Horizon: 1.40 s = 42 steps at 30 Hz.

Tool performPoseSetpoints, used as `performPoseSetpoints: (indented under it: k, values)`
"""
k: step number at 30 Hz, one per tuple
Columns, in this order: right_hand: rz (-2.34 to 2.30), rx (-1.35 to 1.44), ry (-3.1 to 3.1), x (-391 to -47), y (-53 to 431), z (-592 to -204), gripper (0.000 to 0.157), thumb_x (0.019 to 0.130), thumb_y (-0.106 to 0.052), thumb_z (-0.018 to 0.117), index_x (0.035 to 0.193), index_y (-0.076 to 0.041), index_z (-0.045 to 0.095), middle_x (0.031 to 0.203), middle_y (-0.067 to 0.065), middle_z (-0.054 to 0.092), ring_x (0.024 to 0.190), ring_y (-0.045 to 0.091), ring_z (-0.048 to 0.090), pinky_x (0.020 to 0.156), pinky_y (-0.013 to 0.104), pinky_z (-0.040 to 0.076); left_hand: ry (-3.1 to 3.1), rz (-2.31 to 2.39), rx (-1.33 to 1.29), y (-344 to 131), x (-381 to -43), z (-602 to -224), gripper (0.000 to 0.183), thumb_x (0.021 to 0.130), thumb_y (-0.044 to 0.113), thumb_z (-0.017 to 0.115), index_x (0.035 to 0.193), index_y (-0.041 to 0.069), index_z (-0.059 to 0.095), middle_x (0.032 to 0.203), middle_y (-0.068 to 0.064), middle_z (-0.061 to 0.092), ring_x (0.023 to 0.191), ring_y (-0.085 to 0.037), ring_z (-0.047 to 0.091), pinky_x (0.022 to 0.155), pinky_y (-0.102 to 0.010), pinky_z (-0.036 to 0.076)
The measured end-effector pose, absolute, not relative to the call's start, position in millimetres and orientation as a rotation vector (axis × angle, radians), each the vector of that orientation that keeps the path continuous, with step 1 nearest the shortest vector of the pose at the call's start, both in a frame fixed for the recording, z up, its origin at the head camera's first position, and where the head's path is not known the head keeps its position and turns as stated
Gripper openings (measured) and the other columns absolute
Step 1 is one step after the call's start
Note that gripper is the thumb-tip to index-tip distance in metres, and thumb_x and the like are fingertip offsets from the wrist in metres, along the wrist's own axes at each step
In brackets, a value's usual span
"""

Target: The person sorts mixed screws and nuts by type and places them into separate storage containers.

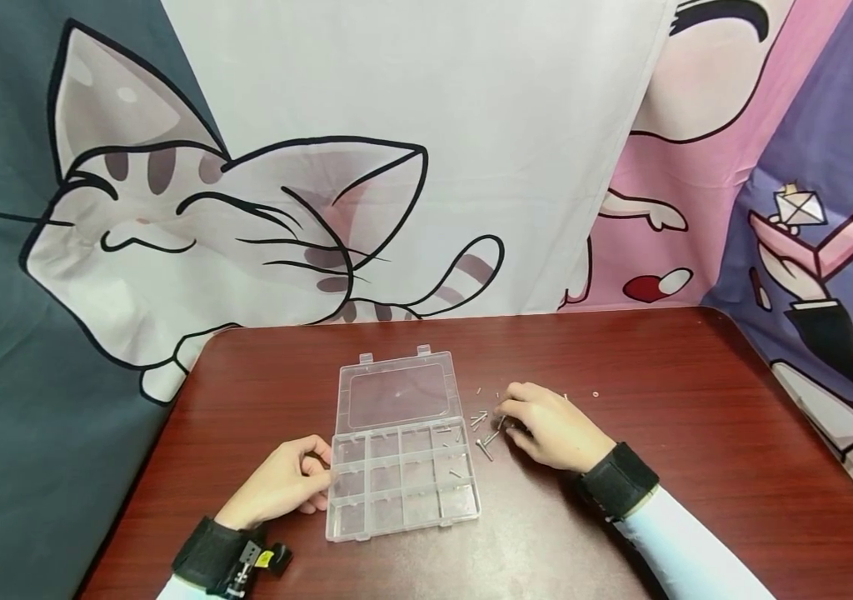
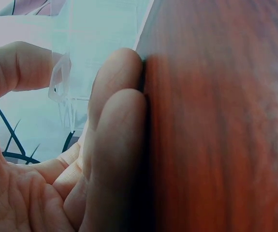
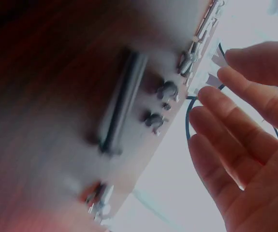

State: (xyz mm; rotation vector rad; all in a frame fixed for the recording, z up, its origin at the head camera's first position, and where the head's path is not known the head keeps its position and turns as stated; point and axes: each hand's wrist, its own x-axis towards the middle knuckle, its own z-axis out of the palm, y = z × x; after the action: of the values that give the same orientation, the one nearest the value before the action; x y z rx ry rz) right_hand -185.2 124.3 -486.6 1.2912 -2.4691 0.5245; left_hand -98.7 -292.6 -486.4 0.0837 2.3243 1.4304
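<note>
A clear plastic box [image 1: 385, 477] is lying open on the reddish-brown table [image 1: 276, 367], between the two hands and a little left of the table's middle. Its divided tray is sitting on the near side, and its see-through lid [image 1: 400, 392] is lying folded back on the far side, carrying two small latch tabs along its far edge. Thin walls are splitting the tray into twelve compartments, four across and three deep. A few slim pieces are lying in the right-hand part of the tray, too faint for a sure count.

The left hand [image 1: 284, 483] is grasping the box's left edge between thumb and fingers. The right hand [image 1: 556, 429] is resting released, its fingers spread loosely just beside the silvery screws [image 1: 484, 450] to the right of the box; nothing is showing in its grasp.

The screws are lying scattered in differing lengths, some overlapping, so their exact number is staying unclear. One long screw is standing out in the right wrist view, blurred, with two small dark pieces beside it. One small ring [image 1: 595, 394] is lying farther right. Two black wristbands [image 1: 619, 481] are wrapping the wrists, one each.
</note>
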Motion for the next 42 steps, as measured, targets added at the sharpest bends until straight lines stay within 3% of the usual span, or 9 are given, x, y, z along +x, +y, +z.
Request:
performPoseSetpoints:
  k: [14, 29, 42]
  values:
    - [0.471, 1.386, -2.448, -178, 102, -485, 0.016, 0.069, -0.011, 0.074, 0.081, -0.022, 0.072, 0.078, -0.01, 0.051, 0.076, 0.011, 0.049, 0.071, 0.03, 0.045, 2.337, 1.435, 0.074, -292, -98, -488, 0.03, 0.088, 0.018, 0.067, 0.105, -0.003, 0.054, 0.069, -0.014, 0.066, 0.058, -0.027, 0.067, 0.053, -0.04, 0.057]
    - [0.456, 1.324, -2.424, -189, 94, -487, 0.009, 0.076, -0.012, 0.072, 0.083, -0.018, 0.069, 0.08, -0.008, 0.046, 0.074, 0.014, 0.046, 0.067, 0.032, 0.045, 2.329, 1.447, 0.065, -291, -97, -486, 0.031, 0.087, 0.017, 0.068, 0.105, -0.004, 0.054, 0.069, -0.014, 0.066, 0.058, -0.027, 0.067, 0.053, -0.04, 0.057]
    - [0.382, 1.316, -2.485, -192, 88, -484, 0.014, 0.068, -0.009, 0.076, 0.072, -0.02, 0.068, 0.073, -0.009, 0.049, 0.069, 0.016, 0.05, 0.063, 0.033, 0.045, 2.34, 1.438, 0.074, -292, -97, -488, 0.03, 0.088, 0.018, 0.067, 0.104, -0.003, 0.054, 0.069, -0.014, 0.066, 0.059, -0.027, 0.067, 0.053, -0.041, 0.057]
